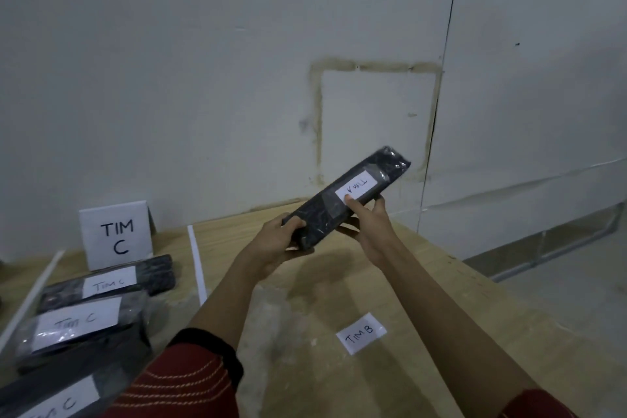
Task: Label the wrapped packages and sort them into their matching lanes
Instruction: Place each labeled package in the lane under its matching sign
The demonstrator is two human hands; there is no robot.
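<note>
Holding: I see the package (pixel 322 214) lifted above the table (pixel 441 288), tilted.
Left hand (pixel 274 243): fingers curled round its near end.
Right hand (pixel 371 231): thumb on its label (pixel 361 187), fingers wrapped underneath.

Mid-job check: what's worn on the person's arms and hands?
No gloves: the left hand and right hand are bare, with no ring or watch showing. The left sleeve is dark red with curved rows of pale orange stitching and ends in a black cuff. Only a corner of a red right sleeve shows at the bottom edge.
</note>
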